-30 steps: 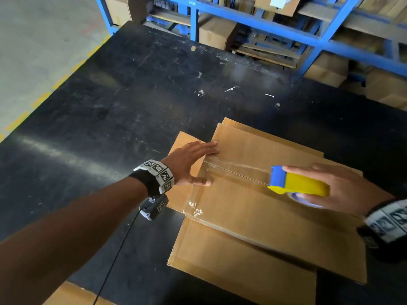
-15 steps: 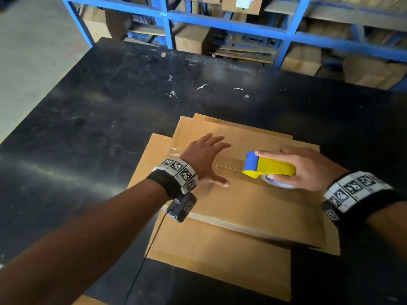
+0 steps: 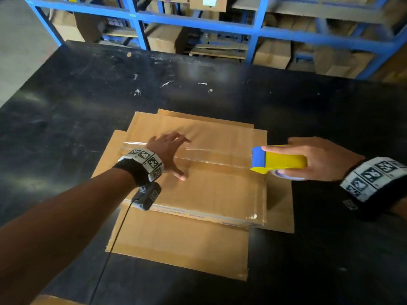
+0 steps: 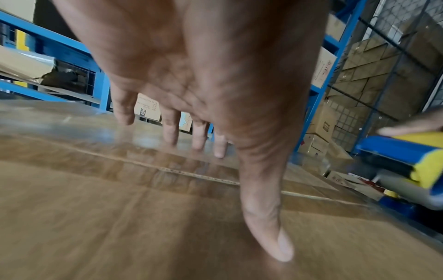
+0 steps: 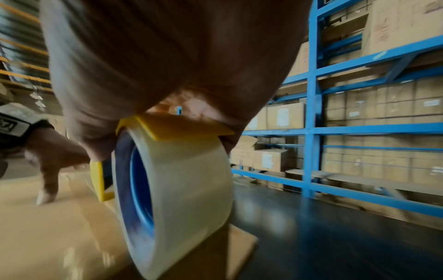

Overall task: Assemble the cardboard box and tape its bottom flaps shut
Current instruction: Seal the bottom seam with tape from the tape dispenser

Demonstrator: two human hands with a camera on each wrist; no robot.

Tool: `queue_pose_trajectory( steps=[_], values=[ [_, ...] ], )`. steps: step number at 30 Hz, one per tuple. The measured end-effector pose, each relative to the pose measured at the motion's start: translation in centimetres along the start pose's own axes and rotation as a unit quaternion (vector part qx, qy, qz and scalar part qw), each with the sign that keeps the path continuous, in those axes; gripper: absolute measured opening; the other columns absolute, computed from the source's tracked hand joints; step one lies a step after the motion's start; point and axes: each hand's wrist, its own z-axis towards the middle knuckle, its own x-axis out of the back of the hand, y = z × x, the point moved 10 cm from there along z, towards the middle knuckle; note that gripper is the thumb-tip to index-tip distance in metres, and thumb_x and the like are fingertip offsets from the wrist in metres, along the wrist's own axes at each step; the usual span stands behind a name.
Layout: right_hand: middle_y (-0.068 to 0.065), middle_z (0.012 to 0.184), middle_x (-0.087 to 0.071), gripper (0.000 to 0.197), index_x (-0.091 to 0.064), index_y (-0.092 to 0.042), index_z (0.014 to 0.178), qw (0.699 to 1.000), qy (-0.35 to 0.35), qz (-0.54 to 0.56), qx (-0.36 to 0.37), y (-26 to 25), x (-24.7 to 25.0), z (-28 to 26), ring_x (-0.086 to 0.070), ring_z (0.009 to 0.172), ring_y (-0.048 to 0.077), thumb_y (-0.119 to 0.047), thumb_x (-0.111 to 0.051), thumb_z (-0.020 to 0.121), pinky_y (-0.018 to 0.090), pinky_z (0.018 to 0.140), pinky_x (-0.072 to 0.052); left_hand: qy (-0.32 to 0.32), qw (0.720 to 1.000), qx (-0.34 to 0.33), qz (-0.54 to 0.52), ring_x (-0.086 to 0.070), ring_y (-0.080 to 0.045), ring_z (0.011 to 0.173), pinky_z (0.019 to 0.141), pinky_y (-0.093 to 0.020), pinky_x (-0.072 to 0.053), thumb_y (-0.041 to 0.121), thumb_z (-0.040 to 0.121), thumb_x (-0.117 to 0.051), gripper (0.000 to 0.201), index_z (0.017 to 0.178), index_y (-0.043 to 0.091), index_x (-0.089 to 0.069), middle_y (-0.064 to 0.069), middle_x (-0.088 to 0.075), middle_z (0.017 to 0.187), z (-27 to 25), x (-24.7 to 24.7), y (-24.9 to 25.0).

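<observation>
A brown cardboard box (image 3: 204,190) stands bottom-up on the black table, its flaps spread out around it. A strip of clear tape (image 3: 211,155) runs along the centre seam. My left hand (image 3: 169,150) lies flat on the taped seam with fingers spread (image 4: 199,138). My right hand (image 3: 317,159) grips a yellow and blue tape dispenser (image 3: 277,160) at the box's right edge. The clear tape roll (image 5: 177,199) sits under my palm in the right wrist view, and the dispenser (image 4: 407,164) shows at the right of the left wrist view.
The black table (image 3: 88,102) stretches out around the box, with small white scraps (image 3: 165,83) at the back. Blue shelving (image 3: 253,31) loaded with cardboard cartons stands behind the table. Another piece of cardboard (image 3: 50,300) shows at the near left edge.
My right hand has drawn the dispenser to the right along the seam, from near my left hand to the box's right edge, laying tape. My left hand has stayed pressed on the seam.
</observation>
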Motion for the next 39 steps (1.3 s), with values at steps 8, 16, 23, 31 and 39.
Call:
queue_pose_trajectory(
  steps=[8, 16, 23, 31, 39],
  values=[
    [0.000, 0.114, -0.053, 0.076, -0.001, -0.081, 0.135, 0.993, -0.057, -0.033, -0.095, 6.5, -1.8, -7.8, -0.059, 0.105, 0.022, -0.092, -0.036, 0.069, 0.031, 0.085, -0.043, -0.020, 0.999, 0.030, 0.006, -0.043, -0.029, 0.142, 0.109, -0.055, -0.046, 0.062, 0.048, -0.094, 0.124, 0.152, 0.040, -0.029, 0.005, -0.026, 0.165, 0.1, 0.2, 0.8],
    [-0.010, 0.091, -0.046, 0.069, -0.027, -0.059, 0.147, 0.988, -0.081, -0.110, -0.066, 7.7, -5.2, -3.1, -0.052, 0.080, 0.008, -0.068, -0.053, 0.083, 0.025, 0.072, -0.044, -0.041, 0.998, 0.050, 0.024, -0.044, -0.031, 0.142, 0.104, -0.051, -0.051, 0.059, 0.050, -0.094, 0.128, 0.155, 0.036, -0.024, 0.002, -0.021, 0.167, 0.4, 0.3, 1.5],
    [-0.012, 0.069, -0.053, 0.036, -0.056, -0.047, 0.113, 0.995, -0.074, -0.055, -0.041, 7.0, -6.3, -0.4, -0.055, 0.062, 0.004, -0.055, -0.059, 0.078, 0.025, 0.058, -0.044, 0.042, 0.975, -0.215, 0.047, -0.016, -0.026, 0.158, 0.127, -0.051, -0.019, 0.052, 0.078, -0.078, 0.089, 0.152, 0.034, -0.032, 0.002, -0.023, 0.168, -0.2, 1.0, 17.1],
    [-0.013, 0.104, -0.073, 0.038, -0.065, -0.047, 0.115, 0.978, -0.087, 0.066, -0.175, 11.4, -11.0, -4.6, -0.068, 0.092, 0.010, -0.052, -0.067, 0.078, 0.038, 0.088, -0.055, 0.000, 0.930, -0.297, 0.218, -0.017, -0.028, 0.157, 0.127, -0.055, -0.008, 0.054, 0.098, -0.046, 0.063, 0.153, 0.023, -0.040, -0.001, -0.036, 0.163, 1.9, -3.4, 27.2],
    [-0.025, 0.121, -0.065, 0.071, -0.053, -0.037, 0.142, 0.830, 0.335, 0.361, -0.261, 7.5, -9.4, -15.8, -0.059, 0.107, -0.016, -0.018, -0.083, 0.080, 0.010, 0.092, -0.046, 0.002, 0.948, -0.223, -0.225, -0.060, -0.019, 0.118, 0.109, -0.045, -0.046, 0.030, 0.090, -0.054, 0.042, 0.131, 0.023, -0.059, -0.001, -0.067, 0.128, 3.2, 0.7, 27.4]
  ],
)
